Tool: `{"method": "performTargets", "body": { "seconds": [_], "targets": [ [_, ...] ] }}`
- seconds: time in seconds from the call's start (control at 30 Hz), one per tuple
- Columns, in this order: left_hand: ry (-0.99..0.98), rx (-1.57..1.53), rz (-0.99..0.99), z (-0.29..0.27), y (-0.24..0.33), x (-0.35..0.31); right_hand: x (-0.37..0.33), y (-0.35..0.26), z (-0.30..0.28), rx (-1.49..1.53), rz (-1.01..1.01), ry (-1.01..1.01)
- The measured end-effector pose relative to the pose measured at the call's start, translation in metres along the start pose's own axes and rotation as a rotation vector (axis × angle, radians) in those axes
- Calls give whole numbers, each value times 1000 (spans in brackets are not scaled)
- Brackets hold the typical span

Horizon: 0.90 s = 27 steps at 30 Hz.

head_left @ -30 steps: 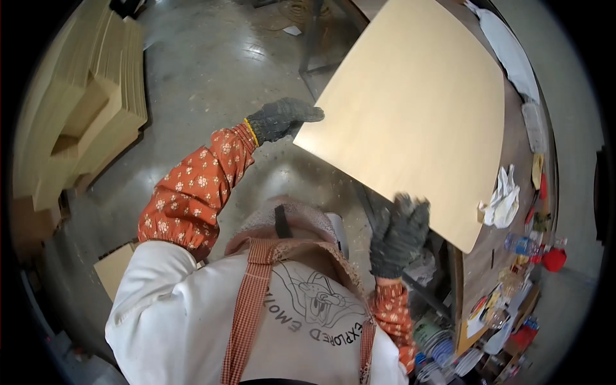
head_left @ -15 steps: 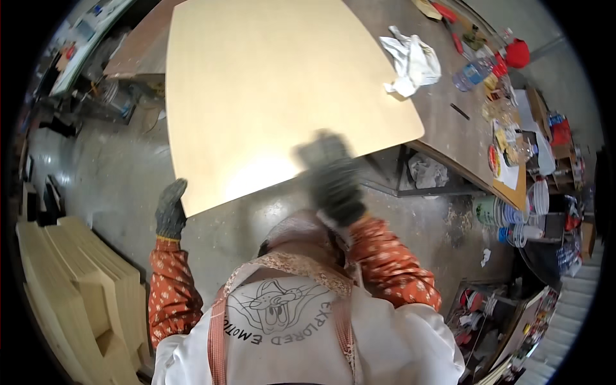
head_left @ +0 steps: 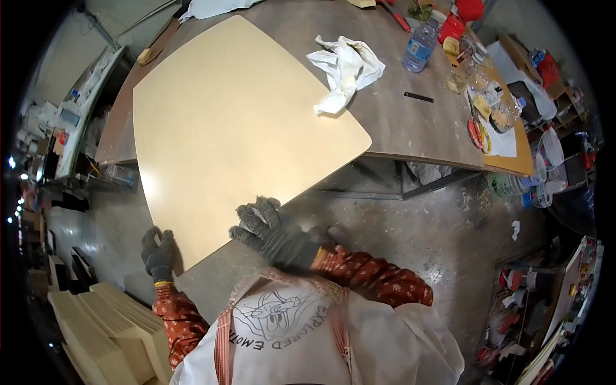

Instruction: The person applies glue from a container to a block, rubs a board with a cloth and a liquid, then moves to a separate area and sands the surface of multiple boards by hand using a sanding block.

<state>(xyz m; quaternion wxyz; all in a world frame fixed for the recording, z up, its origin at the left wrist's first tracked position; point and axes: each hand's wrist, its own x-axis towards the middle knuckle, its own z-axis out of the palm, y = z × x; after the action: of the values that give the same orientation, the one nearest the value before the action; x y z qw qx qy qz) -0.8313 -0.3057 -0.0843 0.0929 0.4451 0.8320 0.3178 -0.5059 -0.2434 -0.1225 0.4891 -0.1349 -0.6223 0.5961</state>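
A large pale wooden board [head_left: 244, 115] with rounded corners lies on the brown worktable, its near end jutting out past the table edge. Gripping its left edge close to the near corner is my left hand [head_left: 158, 253], in a dark grey knitted glove. My right hand [head_left: 273, 237], gloved alike, is at the near edge with fingers spread over the board's surface; I see nothing in it. A crumpled white cloth [head_left: 346, 70] lies partly over the board's right edge.
On the worktable [head_left: 410, 128] are a plastic bottle [head_left: 419, 48], a short dark strip [head_left: 419, 97], and red-handled scissors [head_left: 475, 133]. Stacked pale boards [head_left: 109, 333] stand at lower left. A cluttered shelf [head_left: 532, 314] is at lower right.
In view, the board has shifted left and nearer and sits more slanted. My right hand, blurred before, has moved left and nearer along the near edge, its fingers now spread.
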Motion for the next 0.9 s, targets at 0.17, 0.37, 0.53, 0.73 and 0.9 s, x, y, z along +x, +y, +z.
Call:
{"method": "performTargets", "body": {
  "seconds": [0.17,0.37,0.53,0.73,0.9],
  "targets": [
    [-55,112,378,39,75,-10,19,-52,-126,-1696,65,-112],
    [-225,191,917,98,180,-33,26,-90,-295,-1820,370,392],
    [-302,388,1015,138,226,-63,27,-135,-349,-1887,408,552],
    [-130,498,989,151,218,-64,8,-163,-439,-1667,254,444],
    [-132,537,938,146,214,-65,-35,-212,-550,-2012,643,582]
  ]
}}
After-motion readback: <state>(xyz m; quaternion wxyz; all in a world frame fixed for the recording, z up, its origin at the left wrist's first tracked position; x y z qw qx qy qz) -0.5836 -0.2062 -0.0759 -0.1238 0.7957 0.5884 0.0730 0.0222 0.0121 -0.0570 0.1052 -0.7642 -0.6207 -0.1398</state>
